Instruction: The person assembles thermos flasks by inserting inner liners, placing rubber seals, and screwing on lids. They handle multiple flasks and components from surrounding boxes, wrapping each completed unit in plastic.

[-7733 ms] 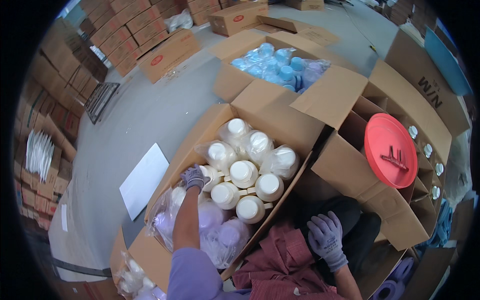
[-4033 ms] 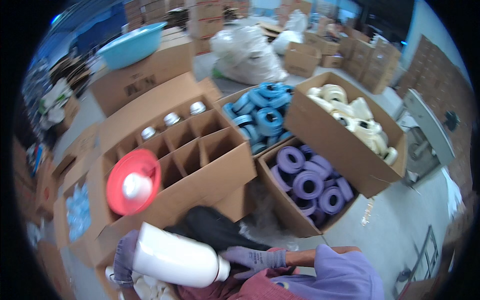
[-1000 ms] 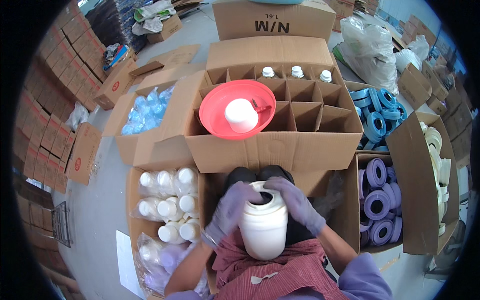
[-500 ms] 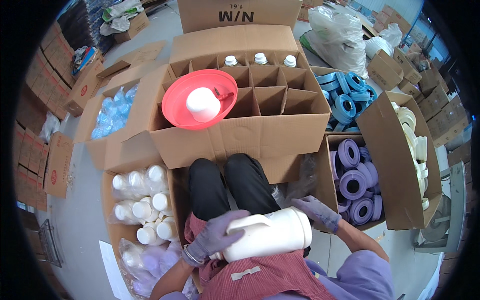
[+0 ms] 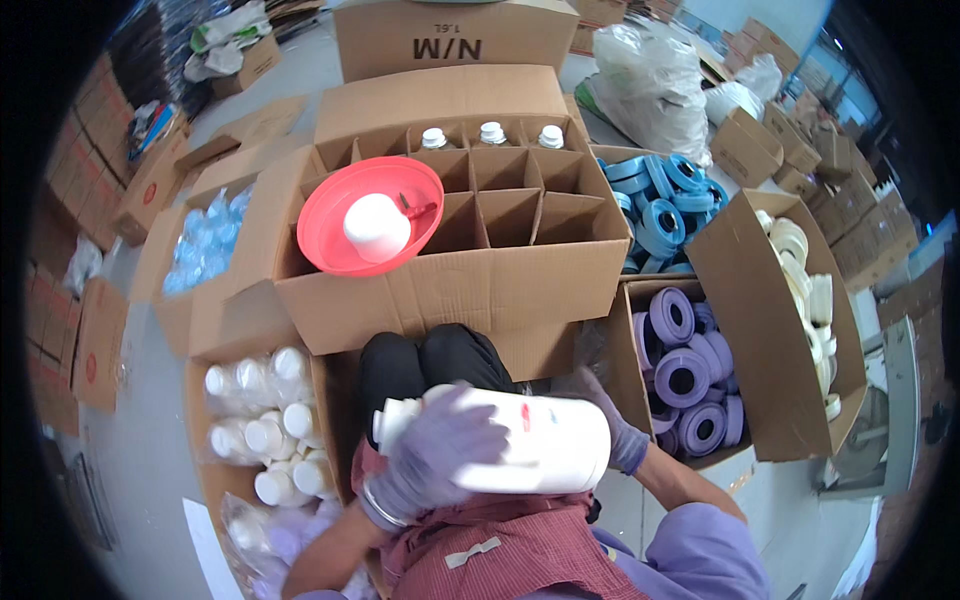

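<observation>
A white plastic jug (image 5: 545, 445) lies sideways over my lap, its narrow neck to the left and its wide base to the right. My left hand (image 5: 445, 445), in a thin purple-grey glove, wraps around the body just beside the neck; motion blurs its fingers. Against the base end rests my gloved right hand (image 5: 622, 435), cupped with the thumb side up and some fingers hidden behind the jug. The handle seen earlier does not show clearly now. Red-checked cloth (image 5: 500, 545) covers my lap beneath the jug.
Ahead stands a divided carton (image 5: 450, 290) holding several white-capped bottles, with a red basin (image 5: 320, 250) on top. Cartons hold purple rings (image 5: 683, 376), blue rings (image 5: 660, 228), cream parts (image 5: 820, 295), bagged white containers (image 5: 265, 435) and blue plastic pieces (image 5: 205, 245).
The jug has rolled so its handle no longer faces up, and it has risen slightly. My left hand has shifted from the handle onto the body; my right hand has closed in against the base.
</observation>
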The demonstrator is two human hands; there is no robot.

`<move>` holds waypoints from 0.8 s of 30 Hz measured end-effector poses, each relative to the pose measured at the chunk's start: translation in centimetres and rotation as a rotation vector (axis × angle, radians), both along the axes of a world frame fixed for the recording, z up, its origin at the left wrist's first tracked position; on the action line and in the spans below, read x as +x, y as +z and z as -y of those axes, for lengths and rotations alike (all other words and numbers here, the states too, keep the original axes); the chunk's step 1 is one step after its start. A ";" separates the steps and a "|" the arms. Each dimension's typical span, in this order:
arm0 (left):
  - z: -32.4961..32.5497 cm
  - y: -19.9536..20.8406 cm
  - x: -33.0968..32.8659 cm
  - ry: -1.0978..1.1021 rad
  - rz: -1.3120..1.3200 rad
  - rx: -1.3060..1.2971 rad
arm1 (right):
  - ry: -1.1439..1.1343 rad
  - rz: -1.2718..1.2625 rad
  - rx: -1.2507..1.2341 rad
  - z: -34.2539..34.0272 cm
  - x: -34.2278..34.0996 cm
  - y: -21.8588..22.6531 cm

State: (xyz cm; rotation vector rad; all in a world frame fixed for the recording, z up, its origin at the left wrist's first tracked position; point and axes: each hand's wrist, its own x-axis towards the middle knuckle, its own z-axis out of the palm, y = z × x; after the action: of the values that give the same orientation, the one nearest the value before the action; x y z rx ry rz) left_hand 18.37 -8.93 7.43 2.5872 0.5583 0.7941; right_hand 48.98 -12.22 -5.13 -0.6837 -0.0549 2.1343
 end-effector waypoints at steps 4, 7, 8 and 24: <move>-1.4 -0.9 -2.3 0.449 0.409 -1.253 | -0.103 0.957 0.608 -1.6 -2.5 5.8; -1.6 -0.8 -2.3 0.298 0.352 -0.322 | -0.152 0.594 0.359 -3.6 -4.0 6.7; -1.6 0.0 -2.1 0.237 0.213 -0.183 | -0.160 0.358 0.178 -3.7 -4.6 7.1; -3.5 -2.4 -7.0 0.404 0.549 -0.471 | 0.124 0.973 0.765 -10.0 -8.7 12.7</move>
State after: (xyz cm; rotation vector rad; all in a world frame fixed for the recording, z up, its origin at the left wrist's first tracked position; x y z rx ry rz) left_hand 11.37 -5.42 5.05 1.7474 0.9613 1.2644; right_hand 40.24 -2.19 7.61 -1.1592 -1.3693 1.4954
